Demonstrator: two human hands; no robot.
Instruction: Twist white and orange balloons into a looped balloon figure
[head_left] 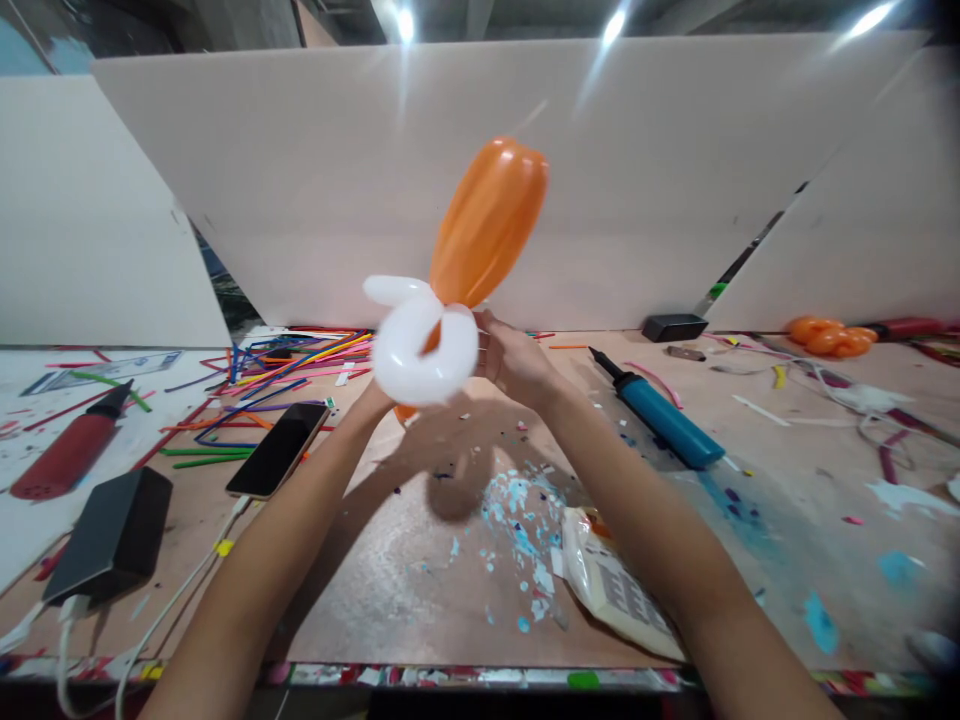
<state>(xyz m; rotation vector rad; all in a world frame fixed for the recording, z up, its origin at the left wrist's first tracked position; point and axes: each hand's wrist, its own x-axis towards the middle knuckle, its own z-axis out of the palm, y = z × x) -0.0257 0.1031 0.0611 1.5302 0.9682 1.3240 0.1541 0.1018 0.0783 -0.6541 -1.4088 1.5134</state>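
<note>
A twisted balloon figure is raised in front of me over the table. Its orange balloon [491, 225] points up and leans right, with lengthwise bulges bundled together. A white balloon [401, 365] curls in a loop below it, and a short white end sticks out to the left. My right hand [514, 360] is closed at the figure's right side, fingers curled against it near the joint. Behind the white loop, my left hand [381, 402] is mostly covered and its fingers are hidden. A bit of orange shows beneath the loop.
Uninflated balloons [330, 355], a phone [277, 450], a black box with a cable [112, 535] and a red pump [75, 445] lie left. On the right are a blue pump [667, 420], an open packet [611, 580] and an orange balloon shape [831, 337]. White panels [300, 180] stand behind.
</note>
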